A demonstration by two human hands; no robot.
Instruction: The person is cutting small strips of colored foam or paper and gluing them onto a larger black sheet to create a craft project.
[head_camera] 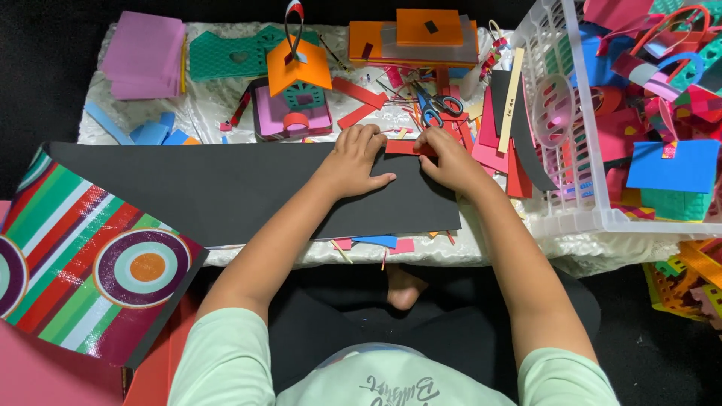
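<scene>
On the black sheet (248,188), left hand (352,162) pressed flat, right hand (451,159) fingers pinching red strip (406,147); strip placed, not visibly fixed, more strips (359,105) lying unused.

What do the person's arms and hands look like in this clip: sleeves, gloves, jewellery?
Both arms are bare from short pale mint-green sleeves down. The left hand and right hand wear no gloves, and no rings, watch or bracelets show. The shirt front carries dark printed lettering.
</scene>
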